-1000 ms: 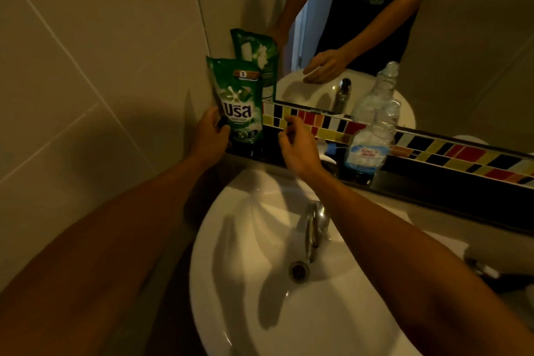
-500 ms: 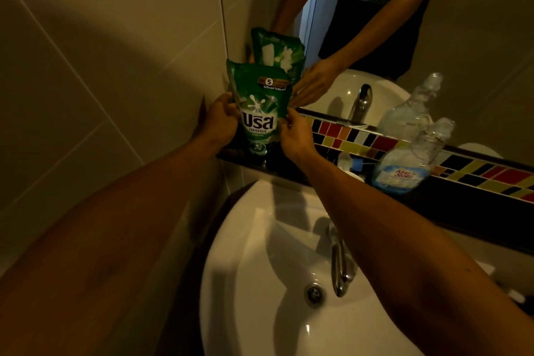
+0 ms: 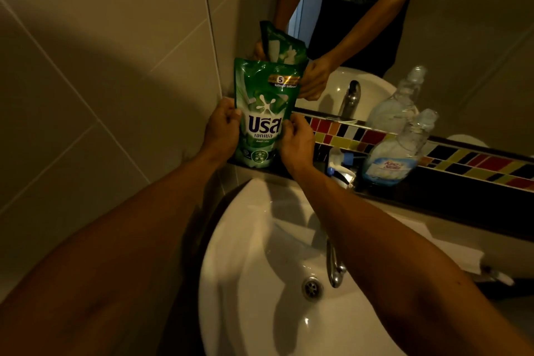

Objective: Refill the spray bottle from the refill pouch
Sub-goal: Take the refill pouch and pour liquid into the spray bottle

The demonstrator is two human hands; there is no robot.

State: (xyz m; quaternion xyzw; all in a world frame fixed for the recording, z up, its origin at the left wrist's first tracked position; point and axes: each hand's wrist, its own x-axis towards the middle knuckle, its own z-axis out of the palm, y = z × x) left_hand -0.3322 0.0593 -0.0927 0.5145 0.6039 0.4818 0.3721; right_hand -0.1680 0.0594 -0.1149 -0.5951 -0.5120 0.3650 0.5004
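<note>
A green refill pouch stands upright at the left end of the dark ledge, against the mirror. My left hand grips its left edge and my right hand grips its right edge. To the right on the ledge stands a clear bottle with a blue label, its neck without a top. Between the pouch and the bottle lies a white and blue spray head.
A white sink with a chrome tap and a drain sits below the ledge. A band of coloured tiles runs under the mirror, which reflects the person and pouch. A tiled wall closes the left side.
My right hand has moved to the pouch and closed on its right edge. My left hand has tightened on the left edge. The camera has moved closer and shifted left.
</note>
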